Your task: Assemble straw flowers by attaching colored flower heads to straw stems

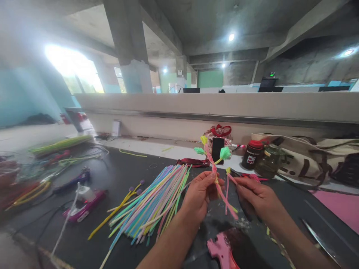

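Observation:
My left hand (pixel 198 196) pinches the lower stem of a pipe-cleaner flower branch (pixel 209 154), held upright above the dark table. The branch has a twisted pink stem, a yellow tip and green fuzzy heads on either side; pink and yellow ends hang below my fingers. Just to the right, my right hand (pixel 256 194) grips a bent pink pipe cleaner (pixel 232 177) with a small yellow knot at its bend. One leg of it hangs down between my hands, apart from the branch. A large bundle of pastel pipe cleaners (pixel 153 205) lies left of my left hand.
A yellow stem with purple balls (pixel 120 203) lies beside a purple power strip (pixel 89 205). A pink plastic tool (pixel 220 248) is at the front. Behind are a phone (pixel 217 148), red-lidded jar (pixel 252 155), glass bottle (pixel 269 160) and canvas bag (pixel 300 158). A partition (pixel 168 102) closes the back.

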`<control>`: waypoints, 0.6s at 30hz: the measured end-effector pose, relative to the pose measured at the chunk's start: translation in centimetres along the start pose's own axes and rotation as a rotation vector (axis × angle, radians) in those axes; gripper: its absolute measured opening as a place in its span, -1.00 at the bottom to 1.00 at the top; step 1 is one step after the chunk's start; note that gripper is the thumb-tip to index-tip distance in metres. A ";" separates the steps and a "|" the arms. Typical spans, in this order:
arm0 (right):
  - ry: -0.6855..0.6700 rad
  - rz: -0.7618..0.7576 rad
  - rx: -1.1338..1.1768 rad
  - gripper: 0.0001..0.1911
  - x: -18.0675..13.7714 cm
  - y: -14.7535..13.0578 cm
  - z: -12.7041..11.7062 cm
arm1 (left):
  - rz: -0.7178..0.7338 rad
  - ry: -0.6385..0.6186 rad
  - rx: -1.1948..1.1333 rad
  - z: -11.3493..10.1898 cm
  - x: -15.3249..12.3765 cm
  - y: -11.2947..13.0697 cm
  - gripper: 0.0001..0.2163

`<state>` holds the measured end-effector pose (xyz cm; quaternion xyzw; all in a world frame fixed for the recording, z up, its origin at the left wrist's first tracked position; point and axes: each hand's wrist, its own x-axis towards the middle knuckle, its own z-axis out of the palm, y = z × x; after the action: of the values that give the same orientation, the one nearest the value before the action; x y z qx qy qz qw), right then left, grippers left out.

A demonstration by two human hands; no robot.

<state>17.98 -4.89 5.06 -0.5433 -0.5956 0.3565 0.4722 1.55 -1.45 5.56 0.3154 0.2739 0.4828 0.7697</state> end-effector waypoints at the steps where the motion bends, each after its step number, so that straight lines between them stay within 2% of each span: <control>1: -0.016 -0.012 -0.002 -0.68 0.1 0.1 -0.1 | -0.014 -0.025 0.012 0.2 0.1 -0.3 -0.82; 5: -0.051 -0.055 -0.091 -0.76 0.4 0.1 -0.6 | -0.017 -0.072 0.080 0.5 0.4 -1.0 -0.82; 10: 0.004 -0.159 -0.216 -0.77 0.5 -0.3 -0.5 | 0.045 -0.023 0.191 0.9 0.3 -1.4 -0.80; 14: 0.007 -0.101 -0.175 -0.75 0.4 -0.3 -0.1 | 0.073 0.022 0.207 1.4 -0.2 -1.8 -0.83; 18: 0.065 -0.080 -0.129 -0.75 0.6 -0.2 0.4 | 0.081 0.069 0.176 1.8 -0.5 -2.2 -0.83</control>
<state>17.60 -4.34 5.19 -0.5594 -0.6231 0.2804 0.4693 3.88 -3.04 5.17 0.3758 0.3287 0.4981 0.7089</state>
